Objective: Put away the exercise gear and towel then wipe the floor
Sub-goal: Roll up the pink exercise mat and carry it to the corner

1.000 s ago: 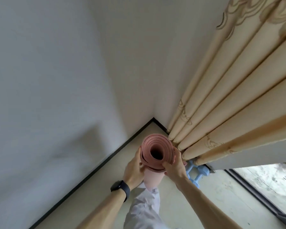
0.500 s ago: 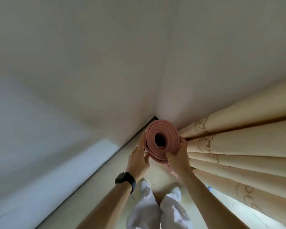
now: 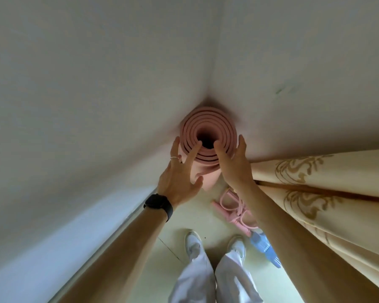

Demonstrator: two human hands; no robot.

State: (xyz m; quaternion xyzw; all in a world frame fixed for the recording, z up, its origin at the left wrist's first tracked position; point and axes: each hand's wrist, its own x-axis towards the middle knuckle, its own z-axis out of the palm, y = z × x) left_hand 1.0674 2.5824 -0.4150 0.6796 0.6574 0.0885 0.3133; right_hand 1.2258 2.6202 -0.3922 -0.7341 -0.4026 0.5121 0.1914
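Note:
A rolled pink exercise mat (image 3: 208,124) stands upright on its end in the corner where two white walls meet. I look straight down into its hollow core. My left hand (image 3: 178,178), with a ring and a black watch on the wrist, has its fingers spread, and the fingertips rest on the roll's left rim. On the right rim, my right hand (image 3: 234,165) lies flat with straight fingers. Neither hand is closed around the mat.
A pink pedal pull-rope exerciser (image 3: 232,212) lies on the pale floor right of the mat, with a blue dumbbell (image 3: 263,248) just behind it. A beige patterned curtain (image 3: 319,193) hangs along the right. My white shoes (image 3: 193,241) stand close to the corner.
The mat has gone from being gripped in both hands to standing in the corner against the walls. My fingers have opened out and my view has tilted further down.

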